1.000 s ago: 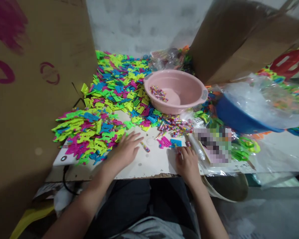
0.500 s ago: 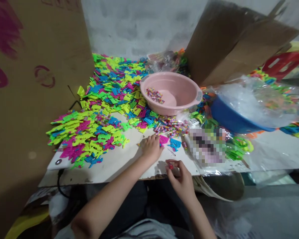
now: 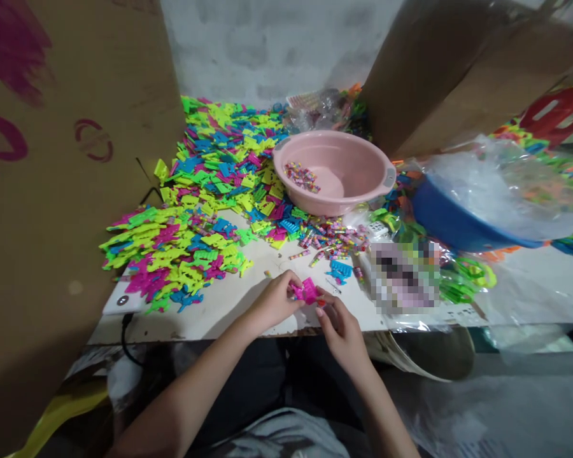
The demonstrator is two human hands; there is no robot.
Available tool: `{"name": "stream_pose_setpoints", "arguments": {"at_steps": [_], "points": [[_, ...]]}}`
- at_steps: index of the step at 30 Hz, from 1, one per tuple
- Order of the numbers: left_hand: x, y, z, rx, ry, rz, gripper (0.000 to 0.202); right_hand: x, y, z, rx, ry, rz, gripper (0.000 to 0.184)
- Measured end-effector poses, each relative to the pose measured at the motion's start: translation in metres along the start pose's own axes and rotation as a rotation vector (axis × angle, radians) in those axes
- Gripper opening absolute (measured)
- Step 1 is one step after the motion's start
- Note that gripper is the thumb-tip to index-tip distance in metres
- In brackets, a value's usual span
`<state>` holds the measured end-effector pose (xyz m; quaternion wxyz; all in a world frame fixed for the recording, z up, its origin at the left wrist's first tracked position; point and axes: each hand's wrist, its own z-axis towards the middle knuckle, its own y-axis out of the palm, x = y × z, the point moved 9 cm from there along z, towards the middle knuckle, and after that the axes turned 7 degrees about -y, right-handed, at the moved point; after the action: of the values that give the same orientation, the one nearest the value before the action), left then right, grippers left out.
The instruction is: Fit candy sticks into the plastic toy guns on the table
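Observation:
My left hand (image 3: 275, 300) is closed on a bright pink plastic piece (image 3: 309, 291) with a comb-like slatted part, raised just above the white tabletop near its front edge. Opposite it, my right hand (image 3: 342, 326) pinches a small red piece (image 3: 321, 303) between thumb and fingers, close against the pink one. Whether the two pieces are joined I cannot tell. A blue plastic piece (image 3: 340, 270) of similar shape lies beyond my right hand. Behind it are scattered many small patterned tubes (image 3: 332, 235), and several more tubes lie in the pink basin (image 3: 334, 205).
A heap of yellow, green, pink and blue plastic pieces (image 3: 181, 254) spreads over the left and back. Cardboard boxes (image 3: 86, 210) flank the table. To the right stand a blue basin (image 3: 463, 226) under clear plastic bags (image 3: 496, 178). A power strip (image 3: 119, 302) sits front left.
My left hand has picked the pink plastic piece up from the table and brought it nearer. My right hand has moved slightly toward it with the small red piece, so both hands meet.

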<state>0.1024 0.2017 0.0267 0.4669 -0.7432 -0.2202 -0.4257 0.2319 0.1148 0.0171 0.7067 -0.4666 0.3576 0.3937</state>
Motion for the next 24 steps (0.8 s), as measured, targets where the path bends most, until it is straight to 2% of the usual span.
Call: {"name": "stream_pose_setpoints", "arguments": {"at_steps": [2, 4, 7, 9, 13, 17, 20, 24], "points": [[-0.003, -0.004, -0.010, 0.026, -0.015, -0.155, 0.023, -0.009, 0.002, -0.004, -0.024, -0.007, 0.056, 0.022], [-0.008, -0.006, -0.023, 0.018, -0.081, -0.436, 0.027, -0.021, 0.002, -0.011, -0.056, -0.024, 0.108, 0.020], [-0.016, 0.006, -0.043, -0.098, -0.265, -0.912, 0.041, -0.038, 0.004, -0.018, -0.124, -0.035, 0.156, 0.023], [-0.016, 0.012, -0.054, -0.143, -0.345, -1.054, 0.049, -0.048, 0.000, -0.018, -0.126, -0.038, 0.149, 0.026], [-0.011, 0.002, -0.066, -0.113, -0.344, -1.094, 0.049, -0.066, -0.008, -0.010, -0.098, -0.077, 0.093, 0.028], [-0.002, -0.007, -0.077, -0.149, -0.288, -1.027, 0.040, -0.066, 0.003, -0.010, -0.145, -0.024, 0.194, 0.024], [0.001, -0.005, -0.083, -0.224, -0.281, -1.037, 0.032, -0.061, 0.013, -0.015, -0.157, 0.027, 0.346, 0.017], [-0.003, 0.002, -0.086, -0.288, -0.309, -1.079, 0.031, -0.063, 0.022, -0.017, -0.207, 0.021, 0.400, 0.013]]}}
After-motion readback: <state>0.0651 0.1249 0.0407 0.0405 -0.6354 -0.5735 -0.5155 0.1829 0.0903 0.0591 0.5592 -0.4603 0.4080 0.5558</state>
